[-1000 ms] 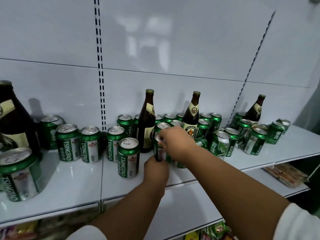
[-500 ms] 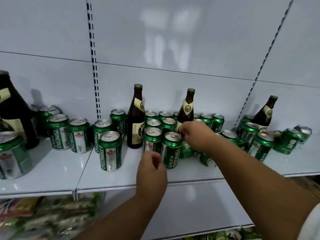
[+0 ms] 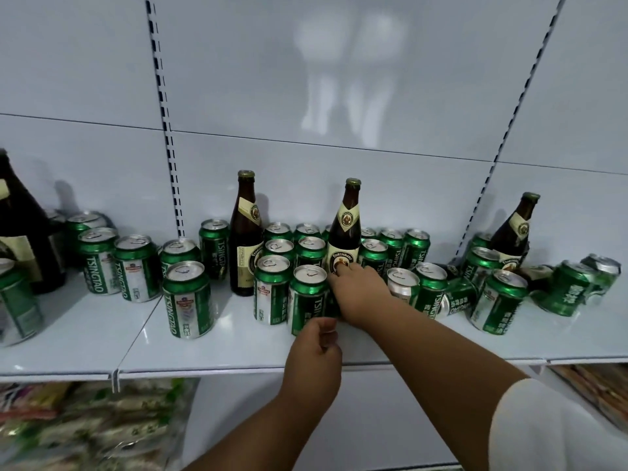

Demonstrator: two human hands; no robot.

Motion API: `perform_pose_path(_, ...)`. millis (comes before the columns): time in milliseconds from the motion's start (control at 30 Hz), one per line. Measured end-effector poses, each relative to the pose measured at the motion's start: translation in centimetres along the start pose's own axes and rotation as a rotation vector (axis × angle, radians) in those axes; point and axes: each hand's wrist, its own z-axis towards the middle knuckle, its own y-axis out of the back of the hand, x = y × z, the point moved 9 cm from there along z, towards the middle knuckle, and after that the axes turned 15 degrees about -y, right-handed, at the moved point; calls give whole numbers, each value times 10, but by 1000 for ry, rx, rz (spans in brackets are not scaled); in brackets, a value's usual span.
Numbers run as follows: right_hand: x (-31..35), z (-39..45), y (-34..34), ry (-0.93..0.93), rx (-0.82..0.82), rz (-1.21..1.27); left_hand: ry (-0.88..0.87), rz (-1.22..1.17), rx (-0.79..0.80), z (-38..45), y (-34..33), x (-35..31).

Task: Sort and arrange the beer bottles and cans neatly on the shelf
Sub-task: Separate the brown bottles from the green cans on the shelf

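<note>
Several green Tsingtao cans stand on the white shelf (image 3: pixel 221 348), and brown beer bottles rise among them at the middle left (image 3: pixel 245 232), the middle (image 3: pixel 346 229) and the right (image 3: pixel 516 229). My right hand (image 3: pixel 362 294) reaches in beside the front can (image 3: pixel 306 297), below the middle bottle's label. It grips a green can (image 3: pixel 334 305) that it mostly hides. My left hand (image 3: pixel 314 358) hovers at the shelf's front edge just before the front can, its fingers loosely curled around nothing.
Tipped cans (image 3: pixel 458 300) (image 3: pixel 565 290) lie at the right among upright ones. A large dark bottle (image 3: pixel 20 232) stands at the far left. Snack packets (image 3: pixel 85 426) fill the shelf below. Slotted uprights (image 3: pixel 166 130) run up the white back panel.
My right hand dropped lower and closed on a can beside the front can. My left hand stayed at the shelf edge in front of the cans. The view shifted slightly.
</note>
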Motion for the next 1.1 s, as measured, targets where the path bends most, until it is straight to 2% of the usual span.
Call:
perform_pose_path(133, -12, 2, 8, -40, -19, 125, 33, -10, -8, 1, -3, 5)
perform_pose_path(367, -50, 4, 45, -244, 2, 571, 46, -104, 66, 6, -23, -9)
perform_pose_path(467, -69, -1, 56, -310, 51, 862, 78, -200, 23, 11, -29, -13)
perform_pose_path(533, -77, -8, 62, -308, 53, 970, 119, -300, -20, 13, -33, -13)
perform_pose_path(700, -79, -28, 58, -228, 68, 1004, 164, -590, -163, 8, -42, -19)
perform_pose_path(933, -84, -33, 51, -220, 90, 875, 290, -588, -261, -1, -45, -5)
perform_pose_path(1100, -97, -32, 56, -195, 90, 912, 286, -526, -236, 0, -41, -3)
